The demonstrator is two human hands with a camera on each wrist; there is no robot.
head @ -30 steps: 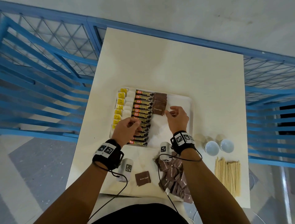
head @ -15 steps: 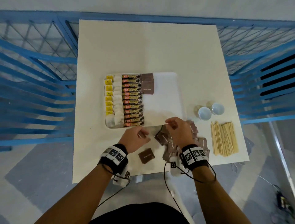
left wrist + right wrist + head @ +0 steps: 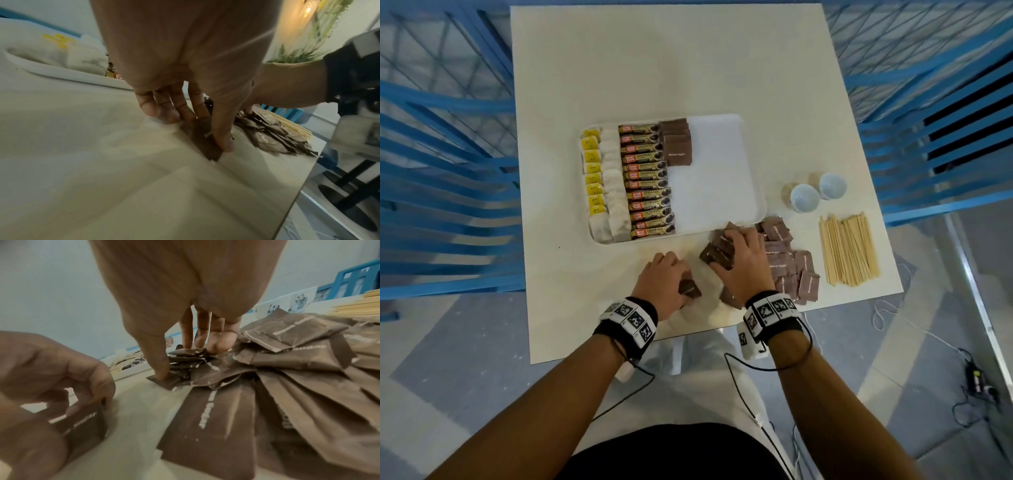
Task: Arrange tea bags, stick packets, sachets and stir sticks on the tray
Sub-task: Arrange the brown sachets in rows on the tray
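A white tray [image 3: 751, 164] sits near the middle of the tabletop [image 3: 688, 61], its long side running toward the near edge. Along the tray's left edge lies a column of tea bags [image 3: 606, 181] with yellow tags, and just beside them a column of stick packets [image 3: 649, 181] stacked crosswise. Next to the packets, at the tray's far edge, a few brown sachets [image 3: 677, 145] overlap in a short row; the right part of the tray is bare.

The loose pile of brown sachets [image 3: 789, 265] spreads between the tray's near right corner and the near edge of the tabletop. The right hand [image 3: 744, 265] rests on the left part of this pile, its grip grasping a small bundle of sachets [image 3: 717, 255] between thumb and fingers, as the right wrist view shows. The left hand [image 3: 664, 282] is just left of it, close to the near edge, with its grip curled around a single sachet [image 3: 690, 289], thumb pressing on top while the fingertips [image 3: 164, 113] touch the tabletop.

Stir sticks [image 3: 847, 250] lie in a bundle near the right edge, beside the sachet pile. Two small white cups [image 3: 818, 192] stand just beyond the sticks, to the right of the tray.
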